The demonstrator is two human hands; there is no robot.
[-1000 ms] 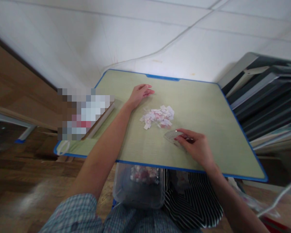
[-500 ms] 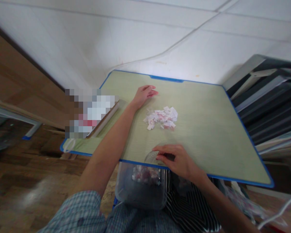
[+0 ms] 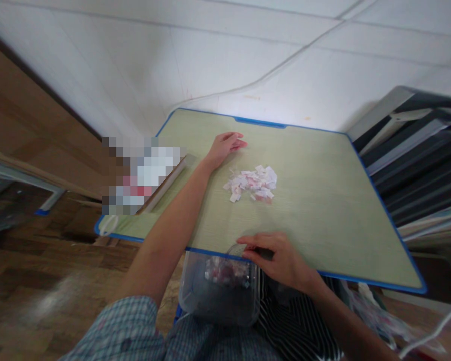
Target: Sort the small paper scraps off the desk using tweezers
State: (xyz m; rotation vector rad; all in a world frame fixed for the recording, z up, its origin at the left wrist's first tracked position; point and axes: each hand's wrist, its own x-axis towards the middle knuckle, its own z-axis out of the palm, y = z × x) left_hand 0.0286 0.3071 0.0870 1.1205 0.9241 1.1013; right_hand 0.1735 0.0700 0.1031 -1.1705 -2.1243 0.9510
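My left hand (image 3: pixel 227 146) rests on its side toward the back of the folding table (image 3: pixel 323 200), its fingers loosely stretched and slightly apart, with nothing seen in them. In front of it lies a loose pile of small torn paper scraps (image 3: pixel 253 183), white with some pinkish bits. At the table's front edge, my right hand (image 3: pixel 274 253) pinches a clear protractor (image 3: pixel 236 248) between thumb and fingers. Only part of its curved, marked rim shows; the fingers cover the rest.
A thick box or book (image 3: pixel 161 175), partly blurred out, lies at the table's left. Below the front edge is a clear plastic bin (image 3: pixel 218 296) with small wrapped items. Dark folded panels (image 3: pixel 417 145) lean at the right, a cardboard sheet (image 3: pixel 33 130) stands at the left.
My right hand has drawn the protractor slightly toward me, down to the table's front edge. My left hand and the scraps stay where they were.
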